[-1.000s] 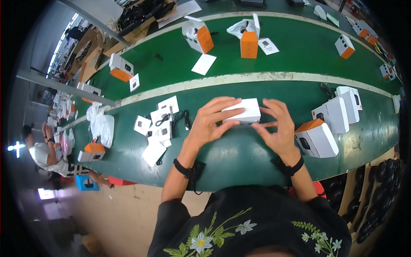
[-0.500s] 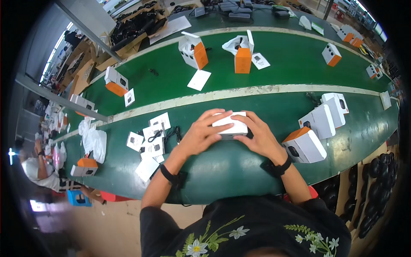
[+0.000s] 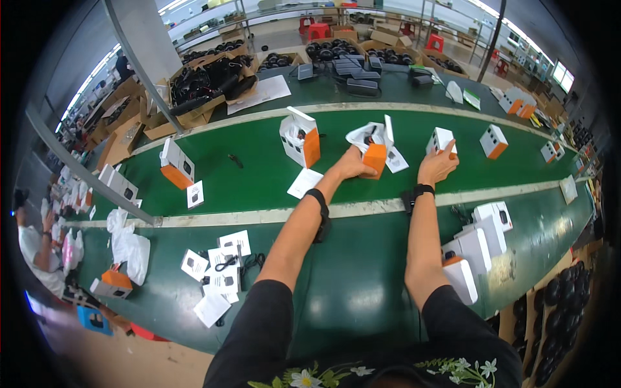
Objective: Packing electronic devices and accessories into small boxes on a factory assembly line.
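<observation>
Both my arms reach across to the green conveyor belt. My left hand (image 3: 351, 164) grips the lower left side of an open white-and-orange box (image 3: 375, 157); its lid stands up and white wrapping shows at the top. A leaflet (image 3: 397, 161) lies beside that box. Farther right, my right hand (image 3: 438, 168) is closed round a smaller-looking white-and-orange box (image 3: 442, 138) with its lid down, standing on the belt. To the left, another open box (image 3: 310, 146) with wrapping inside stands behind a white leaflet (image 3: 304, 183).
On the near table lie leaflets and black cables (image 3: 224, 275) at left, a white plastic bag (image 3: 131, 249), and several open white boxes (image 3: 467, 252) at right. More boxes (image 3: 493, 142) stand along the belt. A metal post (image 3: 90, 169) rises at left; a co-worker (image 3: 40, 252) is at far left.
My hands have moved from the white box over the near table out to the belt. That box is gone from the table, and the view has tilted up.
</observation>
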The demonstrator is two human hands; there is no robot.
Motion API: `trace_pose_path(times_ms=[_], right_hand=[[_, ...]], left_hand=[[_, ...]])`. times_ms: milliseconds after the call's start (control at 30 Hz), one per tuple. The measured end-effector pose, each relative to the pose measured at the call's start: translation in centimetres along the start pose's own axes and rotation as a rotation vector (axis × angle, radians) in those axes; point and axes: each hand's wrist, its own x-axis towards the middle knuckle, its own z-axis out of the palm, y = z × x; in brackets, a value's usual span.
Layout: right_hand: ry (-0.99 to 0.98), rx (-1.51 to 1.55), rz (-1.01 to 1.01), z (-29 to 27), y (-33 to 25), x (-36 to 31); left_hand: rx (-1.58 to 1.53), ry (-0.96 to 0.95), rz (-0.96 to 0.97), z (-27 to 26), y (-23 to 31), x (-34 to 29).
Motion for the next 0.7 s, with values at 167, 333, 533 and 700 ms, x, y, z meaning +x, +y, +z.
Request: trace_pose_path(times_ms=[167, 333, 533, 700], right_hand=[[0.192, 0.067, -0.189, -0.1, -1.5, -2.3], [-0.427, -0.185, -0.184, 3.1, -0.5, -2.1], [-0.894, -0.392, -0.018, 2.6, -1.8, 0.6], [-0.820, -0.439, 0.040, 1.6, -1.3, -1.1]], left_hand=[[0.215, 0.220, 0.072, 1.1, 4.6, -4.6], [0.324, 0.424, 0.054, 2.4, 11.5, -19.9], [0.408, 0.629, -0.370, 7.5, 11.7, -34.8], [0.574, 0.645, -0.308, 9.6, 15.4, -36.7]])
